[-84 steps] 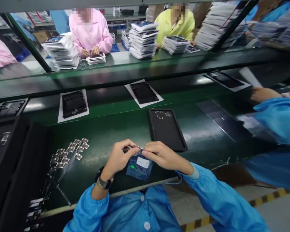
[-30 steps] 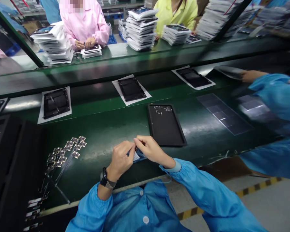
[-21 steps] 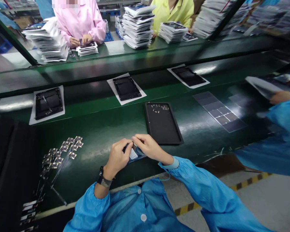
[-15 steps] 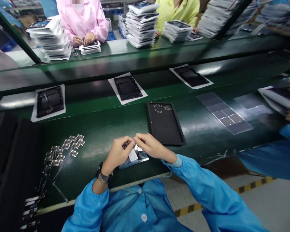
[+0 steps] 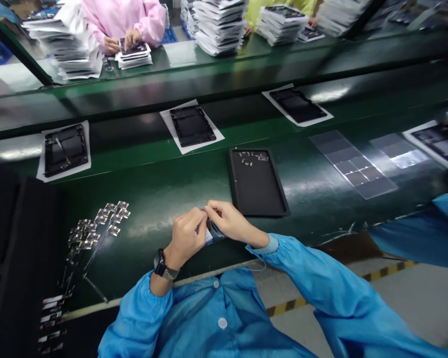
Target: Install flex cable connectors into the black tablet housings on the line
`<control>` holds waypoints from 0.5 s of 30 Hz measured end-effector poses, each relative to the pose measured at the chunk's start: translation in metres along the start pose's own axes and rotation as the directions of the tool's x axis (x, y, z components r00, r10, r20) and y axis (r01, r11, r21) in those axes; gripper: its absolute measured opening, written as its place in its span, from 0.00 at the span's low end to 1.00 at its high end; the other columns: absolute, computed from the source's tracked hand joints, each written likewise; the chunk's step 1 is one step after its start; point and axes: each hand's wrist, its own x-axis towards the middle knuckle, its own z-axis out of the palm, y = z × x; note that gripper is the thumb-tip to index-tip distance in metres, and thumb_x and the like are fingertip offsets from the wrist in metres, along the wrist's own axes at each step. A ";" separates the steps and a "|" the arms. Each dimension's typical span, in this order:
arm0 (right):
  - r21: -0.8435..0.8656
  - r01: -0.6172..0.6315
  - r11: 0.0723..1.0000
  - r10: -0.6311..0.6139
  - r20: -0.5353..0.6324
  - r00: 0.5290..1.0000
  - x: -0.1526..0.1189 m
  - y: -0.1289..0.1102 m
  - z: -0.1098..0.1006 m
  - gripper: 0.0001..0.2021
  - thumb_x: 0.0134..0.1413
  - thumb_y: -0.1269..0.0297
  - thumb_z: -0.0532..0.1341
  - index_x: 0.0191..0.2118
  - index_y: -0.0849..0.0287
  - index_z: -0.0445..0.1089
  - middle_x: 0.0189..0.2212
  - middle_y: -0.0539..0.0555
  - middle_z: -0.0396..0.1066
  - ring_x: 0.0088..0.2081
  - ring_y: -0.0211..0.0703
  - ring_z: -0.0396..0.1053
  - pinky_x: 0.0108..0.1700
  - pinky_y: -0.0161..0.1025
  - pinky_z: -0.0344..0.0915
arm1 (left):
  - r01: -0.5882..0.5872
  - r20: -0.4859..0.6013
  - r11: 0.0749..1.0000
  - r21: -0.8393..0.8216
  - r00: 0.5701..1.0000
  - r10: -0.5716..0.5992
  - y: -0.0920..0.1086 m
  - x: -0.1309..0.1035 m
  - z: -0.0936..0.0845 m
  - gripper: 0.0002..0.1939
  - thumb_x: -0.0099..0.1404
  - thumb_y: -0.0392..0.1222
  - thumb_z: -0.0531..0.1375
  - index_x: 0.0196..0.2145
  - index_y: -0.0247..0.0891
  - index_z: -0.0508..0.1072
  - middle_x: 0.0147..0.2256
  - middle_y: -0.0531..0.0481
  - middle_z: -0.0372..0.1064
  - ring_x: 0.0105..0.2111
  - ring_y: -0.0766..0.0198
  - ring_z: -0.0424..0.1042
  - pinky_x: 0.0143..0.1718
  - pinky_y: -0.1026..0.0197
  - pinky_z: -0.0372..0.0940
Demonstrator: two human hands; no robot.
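My left hand, with a watch at its wrist, is closed, its fingers bent inward in a pinch. Against it, my right hand is closed too, thumb and fingertips pressed together. Both grip the top edge of a shiny silver antistatic bag, which is mostly hidden behind the hands; a bit of its white label shows. Just beyond my right hand lies a black tray with several small metallic parts at its far end. To the left, several small circuit boards lie in a staggered cluster.
Tablet-like black housings on white sheets lie along the belt beyond. Clear plastic sheets are at right, near a co-worker's blue sleeve. A dark box stands at left. Across, a person in pink works beside stacks.
My hands have drawn closer together and turned over the bag, so less of it and its label shows. The view has tilted down slightly. The co-worker's hand at right has left the view.
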 end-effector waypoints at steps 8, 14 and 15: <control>-0.039 0.015 0.999 -0.016 -0.020 1.000 0.001 0.003 -0.004 0.18 0.65 0.59 0.51 0.23 0.56 0.52 0.19 0.44 0.51 0.23 0.35 0.51 0.27 0.36 0.46 | -0.138 -0.069 0.988 0.073 0.987 0.143 -0.006 -0.001 0.006 0.11 0.70 0.31 0.52 0.31 0.37 0.69 0.24 0.51 0.67 0.24 0.65 0.66 0.28 0.63 0.60; -0.110 0.100 0.989 -0.124 -0.241 0.962 0.003 -0.009 0.005 0.17 0.66 0.62 0.51 0.24 0.55 0.52 0.19 0.45 0.53 0.23 0.36 0.53 0.28 0.37 0.49 | -0.071 -0.222 0.992 0.106 0.970 0.093 -0.003 -0.001 0.012 0.09 0.69 0.30 0.53 0.33 0.36 0.70 0.26 0.49 0.70 0.26 0.64 0.70 0.30 0.63 0.63; -0.117 0.113 0.987 -0.141 -0.277 0.951 0.002 -0.009 0.008 0.16 0.66 0.62 0.51 0.24 0.55 0.52 0.20 0.45 0.53 0.23 0.36 0.54 0.28 0.37 0.50 | -0.054 -0.242 0.993 0.103 0.967 0.077 -0.002 -0.001 0.013 0.09 0.69 0.30 0.53 0.33 0.37 0.70 0.26 0.49 0.70 0.26 0.64 0.70 0.30 0.63 0.63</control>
